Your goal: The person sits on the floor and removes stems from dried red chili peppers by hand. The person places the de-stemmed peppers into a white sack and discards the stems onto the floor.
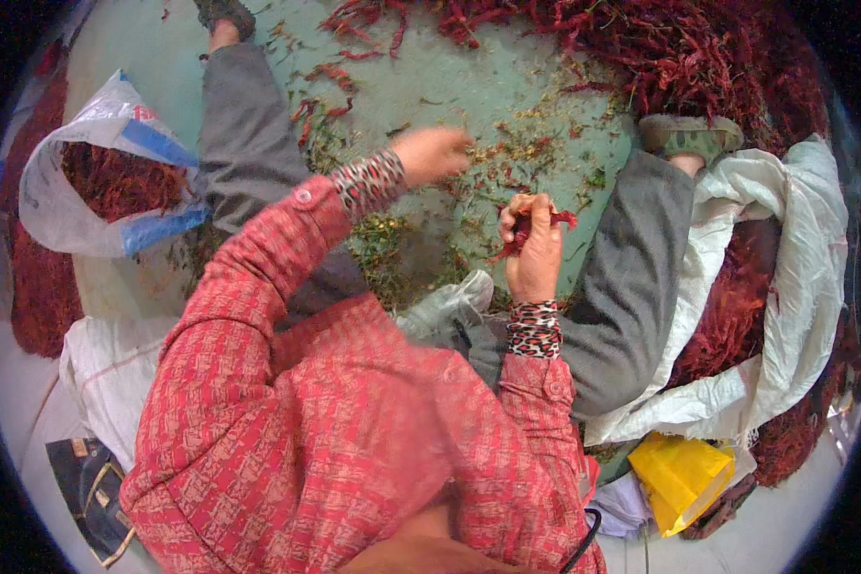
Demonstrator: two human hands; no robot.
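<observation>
My right hand (534, 247) is closed around a few dried red chili peppers (522, 233); one pepper sticks out to the right past the thumb. Up and to the left of it, my left hand (433, 154) is blurred by motion above the green floor (430, 79). Its fingers are too smeared to show whether anything is in them. Beneath and around both hands lie scattered stems, yellowish seeds and pepper scraps (506, 154). A few loose red peppers (326, 75) rest farther off to the left.
A big heap of dried peppers (689, 54) spreads across the far right. Open woven sacks with peppers stand outside my left leg (43, 172) and right leg (807, 222). A yellow bag (678, 481) lies at lower right. Crumpled pale material (448, 305) sits between my legs.
</observation>
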